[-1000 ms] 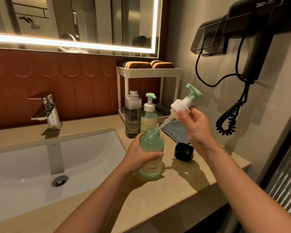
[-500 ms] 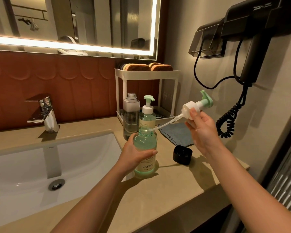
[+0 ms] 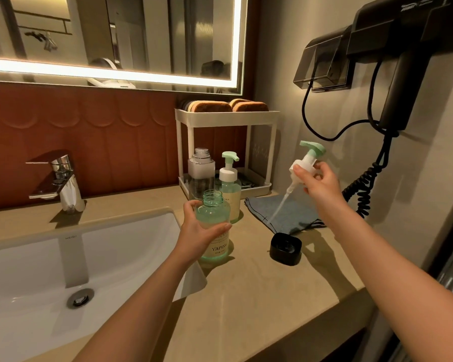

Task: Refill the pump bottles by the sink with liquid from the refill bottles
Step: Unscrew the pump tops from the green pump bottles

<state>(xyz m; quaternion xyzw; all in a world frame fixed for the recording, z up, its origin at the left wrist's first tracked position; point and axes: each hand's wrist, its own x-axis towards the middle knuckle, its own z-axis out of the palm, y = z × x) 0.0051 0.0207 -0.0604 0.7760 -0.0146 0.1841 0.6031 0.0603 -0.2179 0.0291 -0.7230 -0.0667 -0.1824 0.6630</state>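
Note:
My left hand grips a green glass pump bottle that stands open-necked on the counter beside the sink; it looks mostly empty. My right hand holds its white and green pump head up to the right, the dip tube hanging down over a grey cloth. Behind the open bottle stands a second pump bottle with its pump on. Left of that stands a clear refill bottle without a cap.
A black square cap lies upturned on the counter near the cloth. A white two-tier rack stands at the back. The sink basin and tap lie left. A black hair dryer with coiled cord hangs on the right wall.
My right hand has drawn the pump head and its tube fully out of the green bottle and carried it right, over the cloth. My left hand still grips the bottle.

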